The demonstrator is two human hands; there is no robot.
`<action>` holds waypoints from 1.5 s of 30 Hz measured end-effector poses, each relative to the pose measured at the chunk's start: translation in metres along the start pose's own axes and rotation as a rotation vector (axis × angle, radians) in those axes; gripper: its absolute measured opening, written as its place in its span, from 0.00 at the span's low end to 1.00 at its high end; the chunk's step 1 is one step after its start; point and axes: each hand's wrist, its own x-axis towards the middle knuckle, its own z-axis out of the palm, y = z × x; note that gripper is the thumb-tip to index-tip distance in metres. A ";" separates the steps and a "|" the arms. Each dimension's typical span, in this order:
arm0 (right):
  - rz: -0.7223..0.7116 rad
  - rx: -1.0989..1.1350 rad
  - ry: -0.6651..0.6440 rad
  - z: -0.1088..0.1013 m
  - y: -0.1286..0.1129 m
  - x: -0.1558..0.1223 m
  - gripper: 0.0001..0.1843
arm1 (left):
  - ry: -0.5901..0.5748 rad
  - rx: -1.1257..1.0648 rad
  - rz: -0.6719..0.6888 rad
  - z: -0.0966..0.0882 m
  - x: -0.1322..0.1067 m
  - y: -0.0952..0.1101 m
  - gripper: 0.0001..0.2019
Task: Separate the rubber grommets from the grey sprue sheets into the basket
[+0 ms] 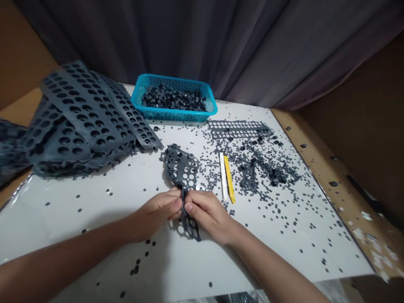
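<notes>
A dark grey perforated rubber sheet (181,168) is pinched between my two hands at the middle of the white table. My left hand (162,208) grips it from the left, thumb on top. From the other side my right hand (208,212) holds the same sheet, its fingers curled and thumb pressed down. The two hands nearly touch, and the sheet is folded between them. Its upper part has open holes, with some round pieces at the far end. A narrow perforated end hangs below my hands. The fingertips underneath are hidden.
A pile of perforated sheets (85,122) lies at the left. Behind stands a blue basket (173,113) of small dark rubber pieces. Right of my hands are a white strip (223,176), a yellow strip (229,179), many scattered discs and a flat perforated sheet (236,124).
</notes>
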 end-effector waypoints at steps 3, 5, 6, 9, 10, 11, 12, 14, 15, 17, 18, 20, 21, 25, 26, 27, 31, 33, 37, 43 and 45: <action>0.098 0.318 0.085 0.005 0.009 0.002 0.14 | 0.016 -0.200 -0.122 0.001 -0.001 -0.008 0.22; 0.172 0.539 0.132 0.011 0.014 0.003 0.16 | 0.028 -0.275 -0.147 0.001 0.000 -0.012 0.21; 0.204 0.636 0.155 0.013 0.016 0.004 0.16 | 0.036 -0.301 -0.147 0.001 0.000 -0.013 0.21; 0.254 0.819 0.207 0.019 0.020 0.007 0.17 | 0.036 -0.365 -0.134 0.000 0.001 -0.013 0.20; 0.257 0.848 0.215 0.019 0.020 0.007 0.17 | 0.024 -0.389 -0.130 0.000 0.002 -0.012 0.19; 0.259 0.869 0.224 0.019 0.020 0.008 0.17 | 0.009 -0.415 -0.128 0.000 0.002 -0.011 0.19; 0.261 0.886 0.232 0.019 0.020 0.008 0.17 | -0.011 -0.436 -0.127 -0.001 0.003 -0.010 0.19; 0.270 0.920 0.242 0.018 0.019 0.009 0.17 | -0.045 -0.465 -0.131 -0.001 0.003 -0.009 0.18; 0.275 0.935 0.245 0.018 0.019 0.009 0.17 | -0.056 -0.469 -0.130 -0.001 0.003 -0.008 0.18; 0.283 0.953 0.249 0.017 0.019 0.010 0.16 | -0.061 -0.459 -0.132 -0.001 0.003 -0.008 0.17; 0.287 0.956 0.249 0.017 0.019 0.010 0.16 | -0.059 -0.451 -0.129 -0.001 0.003 -0.008 0.17; 0.293 0.952 0.253 0.017 0.020 0.010 0.16 | -0.052 -0.434 -0.120 -0.001 0.003 -0.008 0.17; 0.293 0.947 0.255 0.017 0.020 0.010 0.16 | -0.049 -0.427 -0.114 -0.001 0.003 -0.008 0.17; 0.236 0.797 0.237 0.017 0.020 0.009 0.18 | -0.013 -0.417 -0.121 -0.001 0.003 -0.007 0.17; 0.202 0.702 0.232 0.016 0.018 0.009 0.18 | 0.001 -0.412 -0.134 -0.001 0.002 -0.007 0.17; 0.167 0.594 0.233 0.016 0.017 0.008 0.18 | 0.016 -0.395 -0.134 0.000 0.002 -0.006 0.18; 0.098 0.194 0.241 0.015 0.006 0.005 0.16 | 0.116 -0.112 0.045 0.008 -0.002 0.000 0.20; 0.092 0.041 0.233 0.014 0.001 0.004 0.14 | 0.224 0.132 0.083 0.013 -0.003 0.005 0.21; 0.093 -0.149 0.216 0.011 -0.005 0.005 0.14 | 0.313 0.421 0.047 0.019 -0.003 0.013 0.06; 0.165 0.118 0.046 0.000 -0.001 0.003 0.15 | 0.134 0.336 0.130 0.013 -0.001 0.018 0.10; 0.214 0.362 -0.033 -0.002 0.005 0.003 0.17 | 0.061 0.281 0.144 0.008 -0.001 0.017 0.12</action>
